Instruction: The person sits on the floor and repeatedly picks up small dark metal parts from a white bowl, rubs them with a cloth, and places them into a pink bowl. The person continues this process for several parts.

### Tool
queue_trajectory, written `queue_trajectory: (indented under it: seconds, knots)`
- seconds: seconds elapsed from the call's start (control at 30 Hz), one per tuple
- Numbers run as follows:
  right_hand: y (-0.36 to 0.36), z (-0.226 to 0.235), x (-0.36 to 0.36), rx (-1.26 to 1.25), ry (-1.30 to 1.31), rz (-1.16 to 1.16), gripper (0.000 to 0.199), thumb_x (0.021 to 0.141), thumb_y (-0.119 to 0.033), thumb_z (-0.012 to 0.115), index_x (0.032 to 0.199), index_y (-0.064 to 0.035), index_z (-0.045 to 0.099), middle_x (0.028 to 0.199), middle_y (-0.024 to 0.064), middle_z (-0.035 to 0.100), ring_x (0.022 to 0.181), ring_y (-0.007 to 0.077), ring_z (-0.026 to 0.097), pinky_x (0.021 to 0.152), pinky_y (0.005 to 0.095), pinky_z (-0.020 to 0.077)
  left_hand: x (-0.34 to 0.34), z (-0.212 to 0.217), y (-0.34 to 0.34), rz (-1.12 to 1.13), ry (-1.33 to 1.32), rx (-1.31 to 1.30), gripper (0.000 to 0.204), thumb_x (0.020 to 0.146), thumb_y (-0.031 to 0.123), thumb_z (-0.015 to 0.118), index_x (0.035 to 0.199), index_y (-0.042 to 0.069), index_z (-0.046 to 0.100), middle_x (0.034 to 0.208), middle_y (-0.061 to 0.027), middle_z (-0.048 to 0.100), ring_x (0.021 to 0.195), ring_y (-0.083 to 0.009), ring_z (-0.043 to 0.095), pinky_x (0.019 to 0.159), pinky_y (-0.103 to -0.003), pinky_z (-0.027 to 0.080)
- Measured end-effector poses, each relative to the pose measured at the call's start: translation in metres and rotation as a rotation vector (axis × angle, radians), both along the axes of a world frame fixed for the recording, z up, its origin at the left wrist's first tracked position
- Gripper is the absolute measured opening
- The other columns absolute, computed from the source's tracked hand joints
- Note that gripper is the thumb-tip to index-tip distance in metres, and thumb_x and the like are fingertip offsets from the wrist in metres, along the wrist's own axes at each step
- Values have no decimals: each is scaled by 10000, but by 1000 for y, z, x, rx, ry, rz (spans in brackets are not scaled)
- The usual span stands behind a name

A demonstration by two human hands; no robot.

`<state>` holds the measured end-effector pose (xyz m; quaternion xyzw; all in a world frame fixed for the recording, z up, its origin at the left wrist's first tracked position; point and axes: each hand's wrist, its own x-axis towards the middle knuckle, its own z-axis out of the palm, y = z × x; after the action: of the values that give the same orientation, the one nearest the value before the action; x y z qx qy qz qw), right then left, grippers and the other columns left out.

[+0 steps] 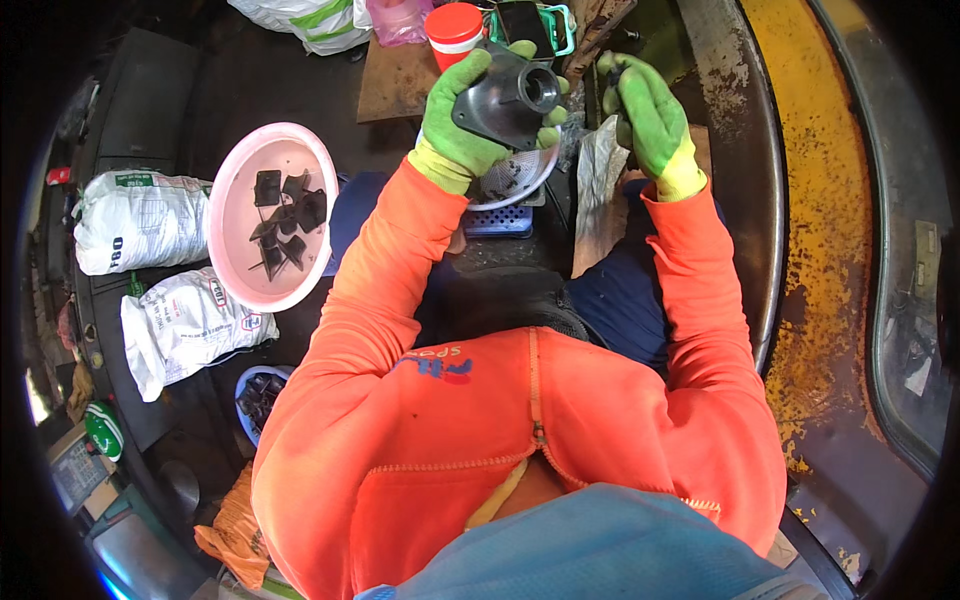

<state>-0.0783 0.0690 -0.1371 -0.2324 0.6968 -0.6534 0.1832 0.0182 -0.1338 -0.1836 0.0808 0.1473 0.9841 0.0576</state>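
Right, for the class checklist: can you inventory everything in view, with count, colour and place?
Moulded part: 1, black, in left hand
Small piece: 1, dark, in right hand
Basin: 1, pink, left
Loose parts: several, black, inside basin
Sacks: 3, mostly white, two left, one top
Lidded container: 1, red and white, top
Bag: 1, pink, beside container
Perforated tray: 1, blue, centre
Orange bag: 1, orange, lower left
Panel: 1, rusty yellow, right
Far-left clutter: too unclear to count
Jacket: 1, orange, lower centre
Gloved hands: 2, green, upper centre
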Motion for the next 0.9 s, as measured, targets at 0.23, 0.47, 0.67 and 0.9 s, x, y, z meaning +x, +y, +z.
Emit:
queue_trajectory:
  seconds: [0.23, 0.47, 0.67, 0.9]
  knots:
    - [-7, -20, 1, 73, 846, 167, 218, 902, -136, 628, 1102, -54, 657, 937, 127, 680, 823, 279, 661, 704, 342, 527, 1, -2, -9, 87, -156, -108, 651, 948, 535, 410, 1318, 6, 495, 1158, -226, 621, 993, -338, 624, 746, -481, 532]
    - [-4, -13, 5, 232, 967, 216, 296, 890, -111, 659, 1172, -23, 634, 1029, 122, 697, 921, 271, 681, 784, 327, 543, 0, 5, -3, 149, -173, -170, 643, 914, 506, 463, 1293, -10, 522, 1145, -192, 628, 1035, -330, 612, 825, -423, 521]
    - [-10, -25, 16, 136, 861, 191, 288, 910, -169, 629, 1172, -49, 634, 1022, 136, 697, 909, 281, 683, 767, 341, 545, 12, 21, 4, 290, -171, -234, 643, 846, 448, 602, 1293, -6, 513, 1198, -213, 587, 1070, -321, 596, 913, -435, 506]
    - [-14, -23, 34, 27, 571, 289, 280, 942, -154, 585, 1162, 17, 613, 1092, 162, 652, 954, 286, 653, 826, 341, 525, 14, 29, 8, 241, -76, -84, 639, 724, 213, 759, 1282, 22, 514, 1156, -152, 631, 1007, -276, 647, 911, -413, 519]
